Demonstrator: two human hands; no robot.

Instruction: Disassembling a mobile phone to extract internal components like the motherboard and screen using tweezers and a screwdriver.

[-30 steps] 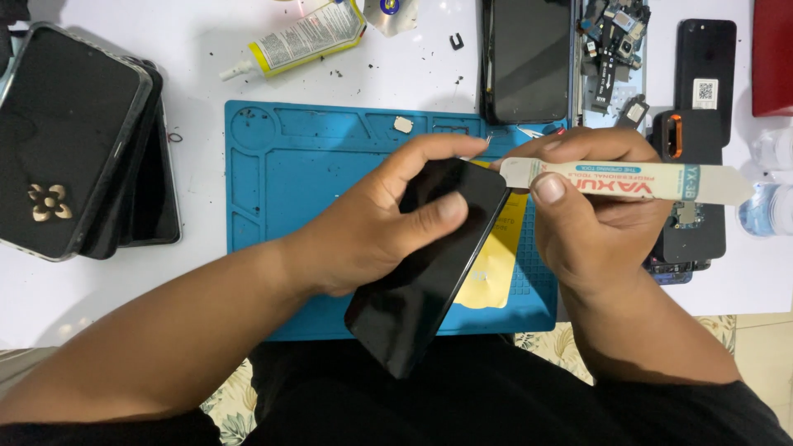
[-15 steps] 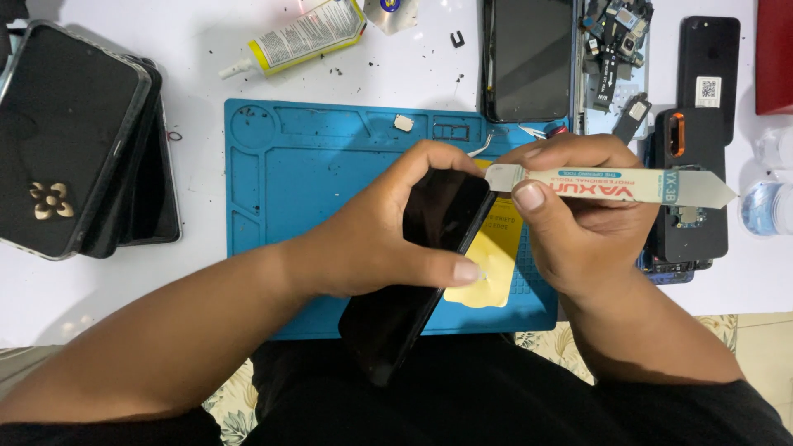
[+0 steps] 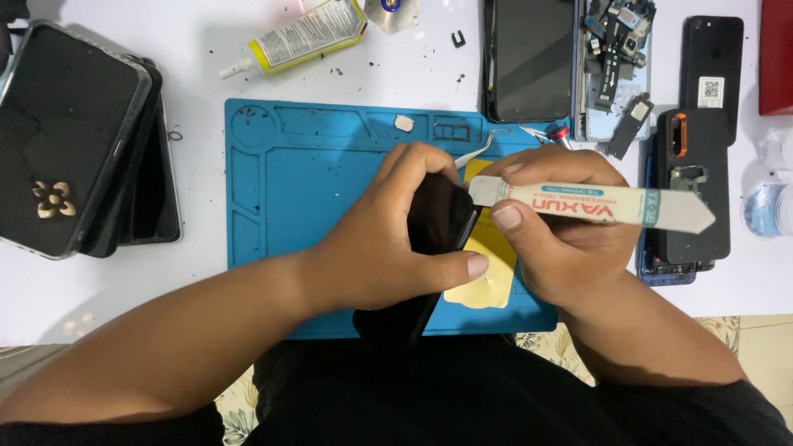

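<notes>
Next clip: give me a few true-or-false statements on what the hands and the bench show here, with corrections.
1. The left hand grips a black phone. True.
2. The right hand holds tweezers. False: it holds a flat white pry tool; the tweezers lie on the mat.
3. The work mat is red. False: it is blue.
4. A glue tube lies beyond the mat. True.

The left hand [image 3: 388,244] covers most of the black phone [image 3: 442,219] — only its upper edge and a lower corner show. The flat pry tool's [image 3: 591,204] tip vanishes at the phone's edge, its contact unclear. Under the right hand [image 3: 562,239], the yellow sheet [image 3: 487,277] is half hidden. Far right, a red object [image 3: 776,54] and a clear bottle [image 3: 772,206] are cut off.
</notes>
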